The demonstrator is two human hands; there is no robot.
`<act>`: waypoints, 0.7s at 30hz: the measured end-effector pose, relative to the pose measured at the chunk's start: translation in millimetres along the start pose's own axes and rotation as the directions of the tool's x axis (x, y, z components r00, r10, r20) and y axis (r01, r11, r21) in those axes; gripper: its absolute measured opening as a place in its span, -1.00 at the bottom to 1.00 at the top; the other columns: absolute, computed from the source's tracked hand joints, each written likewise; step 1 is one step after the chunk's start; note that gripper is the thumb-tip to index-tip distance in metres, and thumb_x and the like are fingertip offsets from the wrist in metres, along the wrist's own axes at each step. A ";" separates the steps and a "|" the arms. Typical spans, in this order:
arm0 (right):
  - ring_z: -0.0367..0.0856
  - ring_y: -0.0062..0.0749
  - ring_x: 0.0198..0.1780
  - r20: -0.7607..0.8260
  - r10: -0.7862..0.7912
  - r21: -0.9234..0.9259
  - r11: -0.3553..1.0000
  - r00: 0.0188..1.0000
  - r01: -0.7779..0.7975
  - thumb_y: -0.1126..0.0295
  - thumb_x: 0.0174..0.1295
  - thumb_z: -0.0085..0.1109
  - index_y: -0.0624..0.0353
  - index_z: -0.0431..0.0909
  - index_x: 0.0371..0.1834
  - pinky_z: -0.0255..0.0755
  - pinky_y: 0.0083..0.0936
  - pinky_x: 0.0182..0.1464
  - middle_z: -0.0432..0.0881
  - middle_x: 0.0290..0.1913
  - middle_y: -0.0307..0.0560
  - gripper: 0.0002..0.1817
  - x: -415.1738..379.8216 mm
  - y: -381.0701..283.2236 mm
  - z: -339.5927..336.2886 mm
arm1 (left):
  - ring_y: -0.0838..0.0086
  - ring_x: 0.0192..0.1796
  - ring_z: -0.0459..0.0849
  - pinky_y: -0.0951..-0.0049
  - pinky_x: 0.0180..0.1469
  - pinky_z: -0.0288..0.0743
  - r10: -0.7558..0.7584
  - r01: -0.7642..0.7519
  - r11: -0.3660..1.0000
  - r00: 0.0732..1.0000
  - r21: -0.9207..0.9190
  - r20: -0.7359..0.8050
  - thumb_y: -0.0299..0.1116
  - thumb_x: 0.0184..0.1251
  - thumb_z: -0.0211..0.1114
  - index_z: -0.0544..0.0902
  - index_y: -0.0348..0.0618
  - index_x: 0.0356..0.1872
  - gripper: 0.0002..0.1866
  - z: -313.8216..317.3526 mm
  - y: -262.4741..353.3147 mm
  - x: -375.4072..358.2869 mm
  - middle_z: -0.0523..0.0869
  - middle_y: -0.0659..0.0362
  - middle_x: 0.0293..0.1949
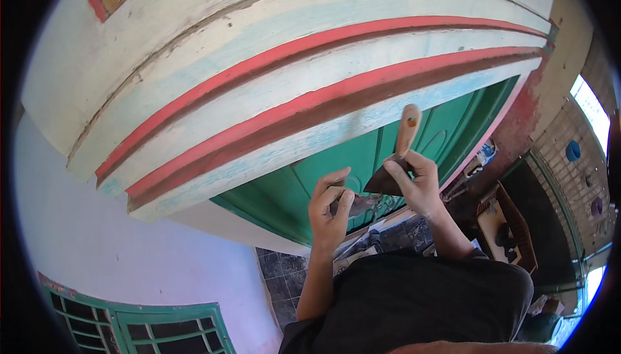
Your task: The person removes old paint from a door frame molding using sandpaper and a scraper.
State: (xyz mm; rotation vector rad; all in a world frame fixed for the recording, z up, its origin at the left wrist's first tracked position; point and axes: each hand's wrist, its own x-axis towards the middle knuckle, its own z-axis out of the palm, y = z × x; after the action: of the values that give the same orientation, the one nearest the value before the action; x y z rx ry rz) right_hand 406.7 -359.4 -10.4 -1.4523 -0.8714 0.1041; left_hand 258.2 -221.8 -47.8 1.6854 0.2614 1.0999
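My right hand (422, 189) grips a putty knife (407, 135) low down, where the blade meets the handle. Its wooden handle, with a hole near the end, points up, and the wide dark blade slants down toward my other hand. Curled fingers and thumb close my left hand (328, 217) around a greyish, crumpled-looking piece (362, 206), whose kind I cannot make out. Both hands are in front of a green panelled door (349, 153), below a white lintel (291, 135) with worn, bluish patches. Dust shows on the fingers.
Red-and-white stepped moulding (310, 98) runs above the door. At lower left is a green-framed window (168, 328) in a pale wall (187, 257). Dark floor tiles (284, 283) lie below. On the right stand a wooden crate-like piece (522, 234) and a mesh screen (569, 153) with hanging pots.
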 end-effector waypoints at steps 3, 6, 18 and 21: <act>0.60 -0.45 -0.35 0.054 -0.064 -0.092 0.993 0.997 0.068 0.48 0.37 0.39 0.40 0.67 -0.25 0.43 -0.45 -0.27 0.64 -0.38 0.01 -0.84 -2.9 2.4 2.2 | 0.18 0.36 0.62 0.19 0.37 0.46 0.058 -0.037 0.990 0.987 -0.136 0.151 -0.52 0.42 0.36 0.75 -0.37 -0.28 -0.90 5.5 -1.8 6.0 0.64 -0.09 0.32; 0.61 -0.07 -0.31 0.365 -0.111 -0.169 0.968 0.924 0.183 0.50 0.24 0.42 0.33 0.69 -0.22 0.46 -0.26 -0.25 0.59 -0.36 0.07 -0.86 -6.6 10.0 -1.4 | 0.13 0.44 0.56 0.17 0.43 0.40 0.090 -0.071 0.994 0.963 -0.081 0.254 -0.53 0.41 0.37 0.77 -0.35 -0.26 -0.92 11.3 -3.2 6.2 0.61 -0.12 0.34; 0.62 -0.43 -0.02 0.294 0.347 0.330 0.838 0.891 -0.435 0.26 0.42 0.38 0.33 0.65 0.11 0.51 -0.39 0.07 0.71 -0.10 -0.04 -0.63 -27.4 39.6 5.1 | 0.55 0.07 0.59 0.48 0.21 0.46 -0.386 0.345 0.791 0.922 -0.506 0.025 -0.48 0.61 0.27 0.75 -0.46 -0.12 -0.80 30.3 -6.9 7.7 0.72 0.11 0.05; 0.57 -0.56 -0.01 0.303 0.049 0.254 0.959 0.952 -0.130 0.06 0.36 0.47 0.32 0.64 0.14 0.46 -0.54 0.07 0.65 -0.06 -0.15 -0.46 -31.9 33.0 5.5 | 0.56 0.06 0.59 0.52 0.19 0.44 -0.378 0.303 0.727 0.926 -0.616 0.009 -0.50 0.61 0.26 0.75 -0.49 -0.10 -0.80 38.0 -7.2 6.9 0.69 0.13 0.05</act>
State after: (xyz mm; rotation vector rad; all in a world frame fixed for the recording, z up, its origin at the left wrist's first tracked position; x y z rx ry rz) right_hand 395.7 -367.0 -54.6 -1.2341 -0.9887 0.5017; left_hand 293.4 -238.8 -50.9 0.9410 0.2460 0.8738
